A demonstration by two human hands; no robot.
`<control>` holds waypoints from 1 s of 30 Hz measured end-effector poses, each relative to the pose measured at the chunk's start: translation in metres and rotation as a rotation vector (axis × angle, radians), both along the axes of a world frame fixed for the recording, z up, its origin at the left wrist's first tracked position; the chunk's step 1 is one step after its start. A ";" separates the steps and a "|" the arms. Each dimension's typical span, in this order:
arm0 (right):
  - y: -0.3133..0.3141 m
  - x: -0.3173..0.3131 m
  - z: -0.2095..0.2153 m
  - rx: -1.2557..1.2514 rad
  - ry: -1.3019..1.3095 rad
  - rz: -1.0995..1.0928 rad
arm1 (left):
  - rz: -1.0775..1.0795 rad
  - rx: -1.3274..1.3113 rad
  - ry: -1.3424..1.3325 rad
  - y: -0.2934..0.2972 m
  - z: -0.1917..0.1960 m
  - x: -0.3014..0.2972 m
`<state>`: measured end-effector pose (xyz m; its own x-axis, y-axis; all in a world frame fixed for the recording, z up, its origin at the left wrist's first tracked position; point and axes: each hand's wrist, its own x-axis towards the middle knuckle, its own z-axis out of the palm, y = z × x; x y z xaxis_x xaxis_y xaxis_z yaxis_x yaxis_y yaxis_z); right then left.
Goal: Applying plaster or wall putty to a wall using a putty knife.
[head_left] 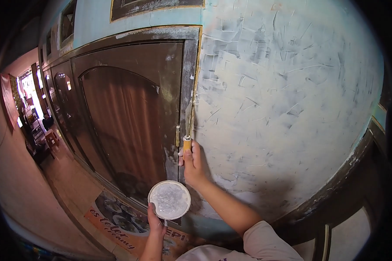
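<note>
My right hand [193, 166] is closed around the yellow handle of a putty knife [187, 144]. Its thin blade points up and is seen nearly edge-on, along the seam where the dark door frame [190, 65] meets the wall [265, 108]. Patchy white and grey filler with scrape marks covers that wall. Lower down, my left hand [156, 221] grips a round white tub [169, 200] by its side and underneath. Whitish paste shows within its rim. White smears mark the fingers of my right hand.
Beside the wall stands a brown door with an arched panel and a reddish-brown curtain [117, 122]. A printed banner [117, 217] lies on the tiled floor below. Leftward, a passage holds a small stool [52, 138]. Dark wooden furniture [335, 230] sits at the lower right.
</note>
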<state>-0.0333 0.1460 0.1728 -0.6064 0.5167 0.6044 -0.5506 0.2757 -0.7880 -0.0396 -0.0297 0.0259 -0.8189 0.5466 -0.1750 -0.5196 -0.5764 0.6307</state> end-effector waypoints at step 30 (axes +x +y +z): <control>-0.003 -0.009 -0.008 0.149 -0.054 -0.386 | 0.017 0.007 0.017 -0.006 0.007 0.004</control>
